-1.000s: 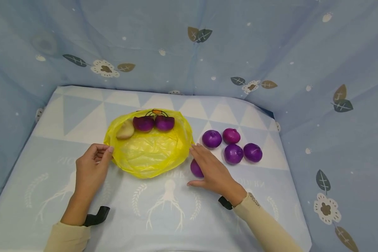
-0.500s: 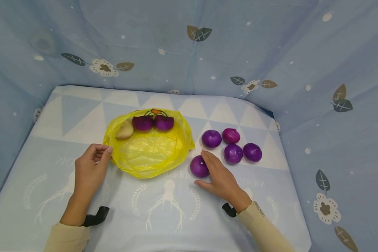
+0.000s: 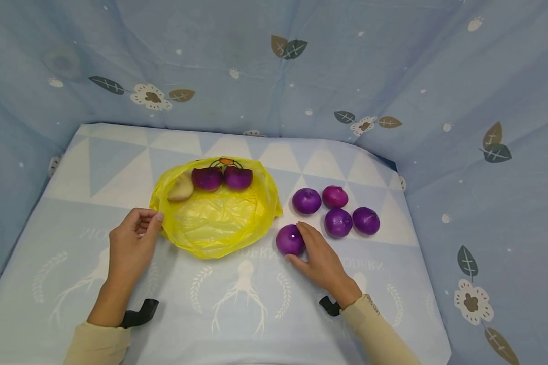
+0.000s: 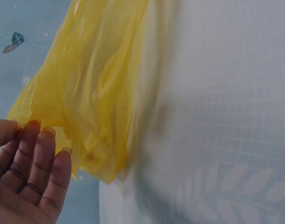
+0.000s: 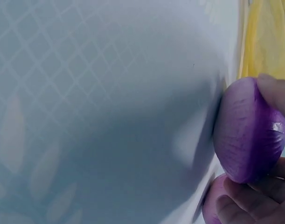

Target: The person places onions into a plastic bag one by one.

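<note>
A yellow plastic bag (image 3: 216,220) lies with its mouth spread wide at centre left. My left hand (image 3: 132,243) pinches the left edge of its rim between thumb and fingertips, as the left wrist view confirms. Inside, toward the back, are two purple onions (image 3: 238,178), partly hidden, and a pale, potato-like lump (image 3: 181,188). Right of the bag, a purple onion (image 3: 288,240) is held by my right hand (image 3: 321,263). In the right wrist view the thumb (image 5: 274,93) presses one side of this onion and the fingers (image 5: 254,198) curl at the other.
Several more purple onions (image 3: 338,223) sit grouped beyond my right hand, to the right of the bag. A patterned cloth (image 3: 242,314) covers the table. Blue floral curtains (image 3: 237,71) rise behind and along both sides.
My right hand has left the bag's right rim, moved back toward the right and closed on the nearest purple onion. The left hand stays at the bag's left edge.
</note>
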`<state>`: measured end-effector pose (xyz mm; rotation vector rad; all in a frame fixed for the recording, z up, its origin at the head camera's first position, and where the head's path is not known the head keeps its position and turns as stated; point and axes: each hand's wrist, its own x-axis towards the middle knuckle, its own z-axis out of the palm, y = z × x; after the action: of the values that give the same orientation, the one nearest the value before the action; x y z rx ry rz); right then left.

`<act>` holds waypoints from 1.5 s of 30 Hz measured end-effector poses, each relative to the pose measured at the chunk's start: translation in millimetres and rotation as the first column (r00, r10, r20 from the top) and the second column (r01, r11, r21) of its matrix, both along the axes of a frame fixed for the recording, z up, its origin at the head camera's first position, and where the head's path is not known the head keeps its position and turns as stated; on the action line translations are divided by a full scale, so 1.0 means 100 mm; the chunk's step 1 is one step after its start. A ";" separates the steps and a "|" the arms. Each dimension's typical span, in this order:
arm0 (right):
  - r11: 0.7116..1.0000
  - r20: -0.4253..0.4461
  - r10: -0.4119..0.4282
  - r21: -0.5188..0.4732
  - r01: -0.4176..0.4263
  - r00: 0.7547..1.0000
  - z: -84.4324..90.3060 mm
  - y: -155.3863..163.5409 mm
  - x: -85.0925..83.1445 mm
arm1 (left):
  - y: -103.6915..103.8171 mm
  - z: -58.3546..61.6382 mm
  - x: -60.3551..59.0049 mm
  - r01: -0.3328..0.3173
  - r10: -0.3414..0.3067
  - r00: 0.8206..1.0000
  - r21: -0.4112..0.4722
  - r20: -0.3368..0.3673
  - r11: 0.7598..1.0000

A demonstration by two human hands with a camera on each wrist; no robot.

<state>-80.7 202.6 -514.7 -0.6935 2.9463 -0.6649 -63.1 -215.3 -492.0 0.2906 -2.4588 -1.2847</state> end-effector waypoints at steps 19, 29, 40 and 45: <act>0.999 0.032 -0.054 0.010 0.054 0.998 0.06 -0.02 0.03 | -0.02 0.02 0.01 0.009 -0.008 1.000 -0.035 0.025 0.999; 0.999 -0.009 -0.041 -0.013 0.041 0.999 0.07 -0.01 0.06 | -0.02 0.04 0.01 0.013 -0.013 1.000 -0.017 0.023 1.000; 0.999 -0.082 -0.024 -0.035 0.021 0.996 0.03 -0.03 0.08 | 0.00 0.04 0.01 0.010 -0.010 1.000 -0.017 0.024 1.000; 0.999 -0.093 -0.041 -0.035 0.038 0.995 0.02 -0.04 0.09 | 0.01 0.03 0.01 0.004 -0.004 0.999 -0.012 0.038 1.000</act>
<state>-71.8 198.6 -513.0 -0.6888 3.0491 -0.7042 -62.6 -214.3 -489.0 0.3094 -2.4991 -1.2765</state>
